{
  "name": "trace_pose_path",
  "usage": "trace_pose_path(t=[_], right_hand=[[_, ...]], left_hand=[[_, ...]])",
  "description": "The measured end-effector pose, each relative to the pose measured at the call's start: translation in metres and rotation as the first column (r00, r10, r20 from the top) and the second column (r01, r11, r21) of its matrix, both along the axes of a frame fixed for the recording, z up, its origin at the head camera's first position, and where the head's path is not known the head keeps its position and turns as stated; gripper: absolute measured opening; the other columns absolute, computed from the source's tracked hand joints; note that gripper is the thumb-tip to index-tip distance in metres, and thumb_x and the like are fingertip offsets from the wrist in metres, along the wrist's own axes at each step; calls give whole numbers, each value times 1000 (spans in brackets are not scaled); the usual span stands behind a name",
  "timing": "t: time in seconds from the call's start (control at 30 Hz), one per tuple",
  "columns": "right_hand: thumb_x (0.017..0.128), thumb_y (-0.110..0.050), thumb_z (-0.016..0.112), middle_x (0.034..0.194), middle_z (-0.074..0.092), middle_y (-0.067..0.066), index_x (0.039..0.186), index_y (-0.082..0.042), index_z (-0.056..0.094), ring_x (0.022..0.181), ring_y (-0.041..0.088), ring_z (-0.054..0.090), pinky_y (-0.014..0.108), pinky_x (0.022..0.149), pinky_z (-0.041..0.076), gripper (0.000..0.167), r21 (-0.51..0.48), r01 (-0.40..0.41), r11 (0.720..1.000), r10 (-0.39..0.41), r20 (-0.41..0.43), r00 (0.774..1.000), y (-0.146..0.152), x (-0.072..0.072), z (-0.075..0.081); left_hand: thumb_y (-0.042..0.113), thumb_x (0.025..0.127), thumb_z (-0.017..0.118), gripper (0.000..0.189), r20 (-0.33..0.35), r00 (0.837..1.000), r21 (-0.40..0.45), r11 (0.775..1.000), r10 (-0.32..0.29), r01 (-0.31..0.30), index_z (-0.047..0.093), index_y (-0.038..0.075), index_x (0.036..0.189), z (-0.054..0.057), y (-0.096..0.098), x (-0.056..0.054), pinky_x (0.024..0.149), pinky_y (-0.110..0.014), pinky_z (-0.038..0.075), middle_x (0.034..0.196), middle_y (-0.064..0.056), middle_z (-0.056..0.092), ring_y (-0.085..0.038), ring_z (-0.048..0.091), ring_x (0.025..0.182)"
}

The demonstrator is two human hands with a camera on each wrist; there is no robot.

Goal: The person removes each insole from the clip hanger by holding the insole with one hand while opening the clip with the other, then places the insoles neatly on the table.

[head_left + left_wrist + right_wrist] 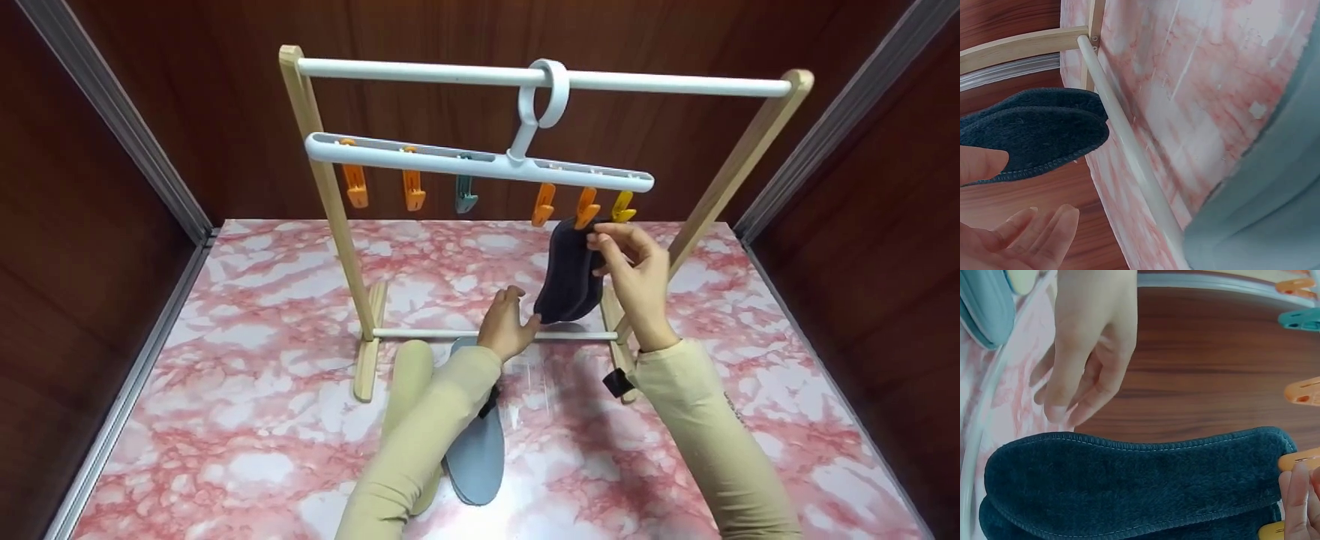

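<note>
Two dark, plush insoles [568,270] with stitched edges hang side by side under the hanger. In the right wrist view, an orange clip [1292,460] meets the upper end of the front insole [1129,484], and a yellow clip [1271,531] meets the other. My right hand [636,274] is at their top, thumb and forefinger close together beside these clips; whether they pinch anything is unclear. Near the insoles' lower end is my left hand [508,326], its thumb and fingers spread apart with nothing held. In the left wrist view, the left thumb [985,163] overlaps the insole.
A pale blue clip hanger [480,163] hooks over the white top rail [420,72] of a wooden-legged rack. More orange and teal clips [466,196] hang along it. Grey insoles [480,457] and beige insoles [409,375] lie on the marbled table [225,412], partly under my left sleeve.
</note>
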State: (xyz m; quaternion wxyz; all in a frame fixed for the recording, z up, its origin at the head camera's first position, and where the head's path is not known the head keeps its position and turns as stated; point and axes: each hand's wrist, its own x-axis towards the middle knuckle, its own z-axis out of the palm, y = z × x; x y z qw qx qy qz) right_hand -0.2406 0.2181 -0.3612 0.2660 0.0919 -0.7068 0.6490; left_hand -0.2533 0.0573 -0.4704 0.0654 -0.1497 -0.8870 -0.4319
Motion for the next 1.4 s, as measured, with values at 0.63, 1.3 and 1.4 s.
trace_pose_path(t=[0.63, 1.3, 1.4], right_hand=[[90, -2, 61, 83, 72, 2, 101, 12, 65, 77, 21, 69, 20, 52, 51, 18, -3, -12, 1000, 12, 6, 1000, 0, 1, 0], [88, 2, 62, 100, 69, 20, 106, 13, 64, 78, 3, 61, 17, 55, 51, 21, 97, 96, 991, -88, -87, 992, -1, 1, 10], [88, 4, 61, 106, 66, 27, 110, 13, 63, 83, 5, 62, 16, 56, 51, 24, 128, 111, 986, -98, -99, 990, -2, 0, 11]], left_hand=[[10, 82, 67, 33, -18, 1000, -67, 997, 23, -25, 54, 0, 110, 12, 17, -8, 84, -38, 49, 103, -15, 57, -32, 61, 94], [1, 88, 55, 22, 25, 997, -100, 992, -74, 76, 53, -1, 110, 14, 20, -7, 89, -38, 48, 106, -17, 62, -31, 62, 101], [1, 90, 53, 25, 47, 995, -123, 988, -90, 95, 51, -1, 115, 14, 20, -5, 88, -39, 49, 106, -17, 62, -31, 62, 101]])
